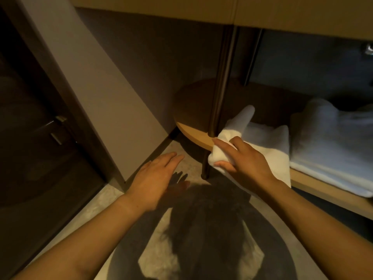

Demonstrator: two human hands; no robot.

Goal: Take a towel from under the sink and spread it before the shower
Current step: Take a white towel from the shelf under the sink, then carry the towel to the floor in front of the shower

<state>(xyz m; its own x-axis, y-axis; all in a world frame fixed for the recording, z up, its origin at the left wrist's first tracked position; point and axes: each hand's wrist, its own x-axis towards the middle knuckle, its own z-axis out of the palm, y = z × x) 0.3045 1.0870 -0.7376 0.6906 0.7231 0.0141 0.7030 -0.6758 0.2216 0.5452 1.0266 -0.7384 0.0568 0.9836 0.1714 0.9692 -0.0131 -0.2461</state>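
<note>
A white folded towel (264, 144) lies on the low wooden shelf (193, 136) under the sink counter (201, 9), its near corner pulled off the shelf's front edge. My right hand (242, 160) grips that bunched corner, thumb below and fingers over it. Left of it, my left hand (159, 178) hovers flat over the floor with straight fingers, holding nothing. A second, thicker stack of white towels (333, 142) sits on the shelf further right.
A dark metal leg (220, 98) of the vanity stands just left of the towel. The beige wall (96, 93) and a dark door (30, 118) with its handle (54, 128) close in the left side. My shadow falls on the pale floor (177, 257).
</note>
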